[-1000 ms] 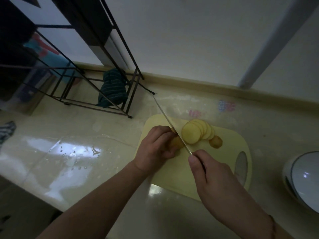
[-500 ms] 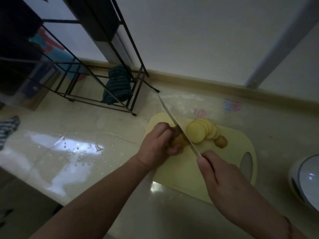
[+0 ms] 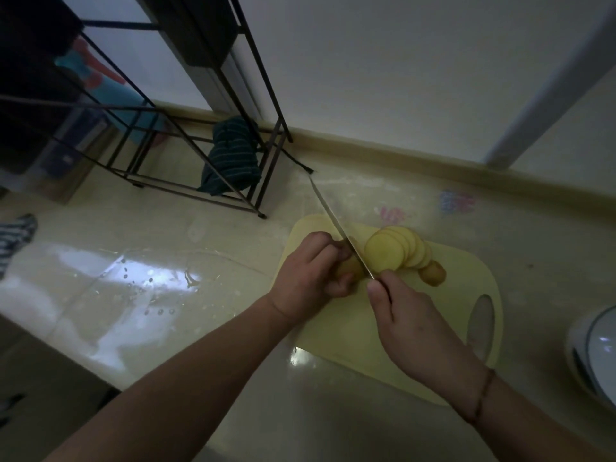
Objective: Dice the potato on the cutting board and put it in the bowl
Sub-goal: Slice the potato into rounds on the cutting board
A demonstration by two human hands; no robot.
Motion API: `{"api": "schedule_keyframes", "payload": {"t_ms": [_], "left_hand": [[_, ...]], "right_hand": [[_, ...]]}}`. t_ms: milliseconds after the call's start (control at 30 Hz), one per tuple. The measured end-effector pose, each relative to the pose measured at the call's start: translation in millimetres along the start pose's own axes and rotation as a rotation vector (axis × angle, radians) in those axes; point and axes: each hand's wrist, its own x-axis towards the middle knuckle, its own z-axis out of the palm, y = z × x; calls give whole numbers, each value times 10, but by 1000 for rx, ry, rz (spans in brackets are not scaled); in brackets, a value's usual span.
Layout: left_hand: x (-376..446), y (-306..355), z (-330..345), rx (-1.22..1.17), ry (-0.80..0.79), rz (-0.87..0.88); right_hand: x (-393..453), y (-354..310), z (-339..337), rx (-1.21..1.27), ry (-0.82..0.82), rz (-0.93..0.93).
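A pale yellow cutting board (image 3: 340, 331) lies on the counter. My left hand (image 3: 310, 271) curls over the uncut part of the potato (image 3: 348, 270) and holds it down. My right hand (image 3: 413, 325) grips the handle of a long knife (image 3: 336, 225), whose blade stands between the potato piece and a row of several round slices (image 3: 396, 250) leaning to its right. A small end piece (image 3: 433, 274) with skin lies beside the slices. The white bowl (image 3: 590, 351) sits at the right edge, partly cut off.
A black metal rack (image 3: 200, 135) with a dark striped cloth (image 3: 233, 158) stands at the back left, near the knife tip. The glossy counter (image 3: 133, 295) is wet at the left. A wall runs along the back.
The view has shifted slightly. The knife blade stays at the potato beside the slices, and both hands keep their grips.
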Motion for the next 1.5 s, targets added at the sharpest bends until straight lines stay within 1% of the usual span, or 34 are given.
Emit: {"api": "schedule_keyframes", "payload": {"t_ms": [167, 300, 367, 467, 500, 567, 633, 800, 867, 1100, 1167, 1267, 1300, 1400, 1500], "left_hand": [[-4, 2, 9, 4, 14, 4], [18, 15, 4, 9, 15, -9], [16, -2, -9, 24, 3, -2], [-14, -25, -13, 63, -16, -10], [-25, -19, -15, 81, -18, -18], [-42, 9, -32, 104, -19, -30], [-67, 46, -54, 120, -18, -35], [-140, 166, -79, 135, -12, -90], [-148, 198, -82, 112, 5, -113], [-207, 149, -45, 109, -18, -197], [-205, 152, -34, 105, -12, -195], [-192, 150, -27, 101, -9, -187], [-190, 148, -25, 101, -9, -186], [-183, 148, -17, 102, 7, -178], [-157, 158, -23, 101, 23, -149]], "right_hand": [[46, 62, 82, -22, 25, -17], [35, 86, 4, 63, 18, 12], [30, 93, -80, 196, -18, 99], [8, 133, -222, 557, -134, 361], [0, 140, -266, 639, -172, 413], [-25, 140, -326, 706, -219, 435], [-63, 116, -351, 639, -209, 379], [-241, -89, -396, 270, -37, 80], [-318, -188, -414, 161, 8, 23], [-435, -353, -322, 79, 18, -9], [-453, -380, -308, 43, 24, -5], [-480, -429, -325, -131, 34, 4], [-485, -426, -324, -149, 26, 11], [-491, -421, -311, -102, 16, 25], [-508, -419, -300, -152, 26, 24]]}}
